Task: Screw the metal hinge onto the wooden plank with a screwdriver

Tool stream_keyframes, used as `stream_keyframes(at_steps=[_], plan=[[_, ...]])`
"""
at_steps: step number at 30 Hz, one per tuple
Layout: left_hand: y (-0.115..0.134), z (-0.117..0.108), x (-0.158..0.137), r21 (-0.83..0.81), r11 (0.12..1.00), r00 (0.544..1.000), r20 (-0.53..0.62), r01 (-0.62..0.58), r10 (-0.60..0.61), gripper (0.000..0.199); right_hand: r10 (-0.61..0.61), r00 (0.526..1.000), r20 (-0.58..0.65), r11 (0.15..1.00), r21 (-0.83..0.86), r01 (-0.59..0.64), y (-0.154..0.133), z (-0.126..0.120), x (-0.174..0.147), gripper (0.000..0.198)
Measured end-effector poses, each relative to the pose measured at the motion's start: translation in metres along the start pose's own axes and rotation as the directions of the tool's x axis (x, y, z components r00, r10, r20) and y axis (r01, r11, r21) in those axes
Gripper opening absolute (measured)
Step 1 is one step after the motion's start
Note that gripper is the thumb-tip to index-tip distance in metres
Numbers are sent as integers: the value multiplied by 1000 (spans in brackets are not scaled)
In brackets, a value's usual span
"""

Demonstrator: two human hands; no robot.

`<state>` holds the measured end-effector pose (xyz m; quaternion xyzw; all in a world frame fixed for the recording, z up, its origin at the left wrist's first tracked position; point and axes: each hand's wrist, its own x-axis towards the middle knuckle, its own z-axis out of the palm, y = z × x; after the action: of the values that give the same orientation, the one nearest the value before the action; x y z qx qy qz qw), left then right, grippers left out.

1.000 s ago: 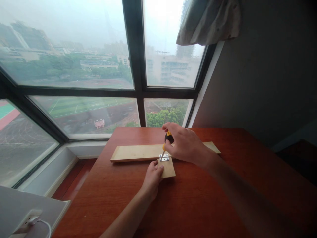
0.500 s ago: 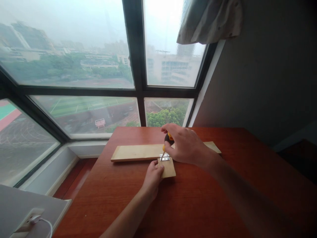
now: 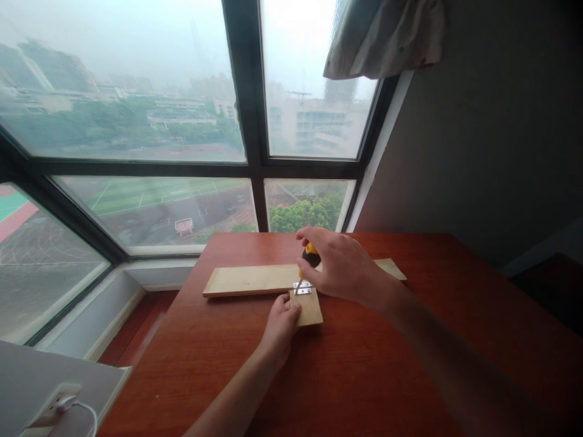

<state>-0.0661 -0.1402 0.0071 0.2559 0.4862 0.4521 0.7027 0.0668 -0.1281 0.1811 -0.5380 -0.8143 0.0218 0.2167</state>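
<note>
My right hand (image 3: 339,264) is closed around the black and yellow handle of a screwdriver (image 3: 311,257), which leans slightly. Its tip meets the near left part of a silver metal hinge (image 3: 302,287). The hinge bridges a small square wooden board (image 3: 308,311) and a long pale wooden plank (image 3: 255,279) lying crosswise behind it. With thumb on top, my left hand (image 3: 283,321) grips the left edge of the small board. My right hand hides part of the plank, whose right end shows beyond the wrist.
Everything rests on a reddish-brown wooden table (image 3: 218,364). Behind it stand windows with a dark frame (image 3: 257,167), and a curtain (image 3: 387,42) hangs at upper right. A white plug with a cable (image 3: 68,403) sits in a wall socket at lower left.
The fingers of my right hand have shifted slightly on the screwdriver handle, the thumb sitting a little farther left. The boards, hinge and left hand look almost unchanged.
</note>
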Motion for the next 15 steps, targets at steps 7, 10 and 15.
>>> stream_keyframes(at_steps=[7, 10, 15], plan=[[-1, -1, 2, 7, 1000, 1000, -1, -2, 2, 31, 25, 1000, 13, 1000, 0, -25, 1, 1, 3, 30], [-1, -2, 1, 8, 1000, 1000, 4, -3, 2, 33, 20, 1000, -9, 1000, 11, -20, 1, 1, 0, 37], [-1, -2, 0, -15, 1000, 1000, 14, -5, 5, 35, 25, 1000, -1, 1000, -6, -25, 0, 1, -1, 34]])
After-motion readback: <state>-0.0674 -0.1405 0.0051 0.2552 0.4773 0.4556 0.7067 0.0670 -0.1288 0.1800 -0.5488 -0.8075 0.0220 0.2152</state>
